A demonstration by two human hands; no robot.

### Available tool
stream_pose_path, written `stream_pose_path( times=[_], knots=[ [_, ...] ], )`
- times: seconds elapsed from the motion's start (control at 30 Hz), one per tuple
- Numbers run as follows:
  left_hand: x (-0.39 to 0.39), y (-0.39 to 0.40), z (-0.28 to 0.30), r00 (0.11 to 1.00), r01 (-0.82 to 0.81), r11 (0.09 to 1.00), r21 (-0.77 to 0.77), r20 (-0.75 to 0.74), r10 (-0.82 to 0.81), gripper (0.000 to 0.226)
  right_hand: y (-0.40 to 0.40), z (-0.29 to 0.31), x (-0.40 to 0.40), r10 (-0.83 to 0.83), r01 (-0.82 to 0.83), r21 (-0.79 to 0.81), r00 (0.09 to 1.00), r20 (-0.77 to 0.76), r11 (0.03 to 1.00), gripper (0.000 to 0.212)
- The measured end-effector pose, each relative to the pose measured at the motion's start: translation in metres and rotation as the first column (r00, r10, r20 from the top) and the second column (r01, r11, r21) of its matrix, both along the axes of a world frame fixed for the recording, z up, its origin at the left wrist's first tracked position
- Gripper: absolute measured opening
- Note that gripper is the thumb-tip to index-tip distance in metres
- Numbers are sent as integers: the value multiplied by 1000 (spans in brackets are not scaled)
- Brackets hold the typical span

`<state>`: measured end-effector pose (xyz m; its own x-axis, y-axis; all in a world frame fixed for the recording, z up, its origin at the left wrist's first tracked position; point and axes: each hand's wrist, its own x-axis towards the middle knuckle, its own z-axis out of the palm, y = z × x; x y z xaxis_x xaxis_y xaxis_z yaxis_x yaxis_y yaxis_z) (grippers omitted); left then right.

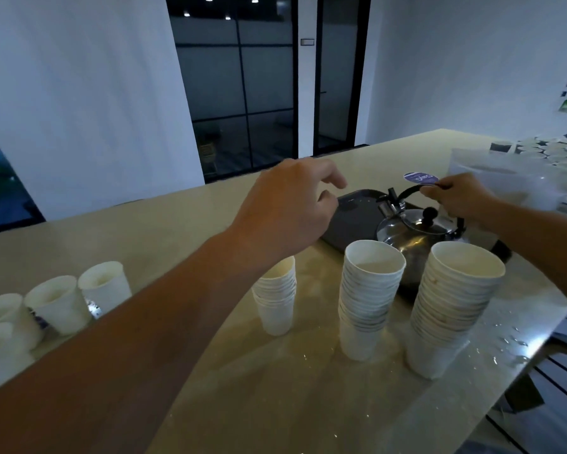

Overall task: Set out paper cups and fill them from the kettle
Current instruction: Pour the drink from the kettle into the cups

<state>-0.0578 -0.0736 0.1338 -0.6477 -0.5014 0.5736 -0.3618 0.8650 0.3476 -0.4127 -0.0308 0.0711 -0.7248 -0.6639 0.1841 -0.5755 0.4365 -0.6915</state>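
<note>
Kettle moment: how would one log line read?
right hand grips kettle handle | left hand open above cup stacks | loose cups set out left

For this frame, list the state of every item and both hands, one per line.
Steel kettle with black knob lid: lid on, upright, resting on the dark tray.
Right hand: gripping the kettle's black handle.
Left hand: fingers loosely curled, holding nothing, above the counter.
Three stacks of white paper cups: upright, nested.
Single white paper cups at left: set out upright; contents unclear.
Beige counter: wet with droplets.
</note>
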Motion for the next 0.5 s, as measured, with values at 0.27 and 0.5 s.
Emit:
stream_pose_path(
  times=[0.27, 0.5],
  knots=[
    [28, -1, 37, 997, -16, 999, -35, -73, 14, 22, -5, 87, 45, 18, -20, -124, 1000, -17, 992, 23],
    [84, -7, 93, 988, -48, 999, -16, -149, 45, 24, -9, 200, 117, 106, -129, -292, 990, -93, 948, 31]
  ],
)
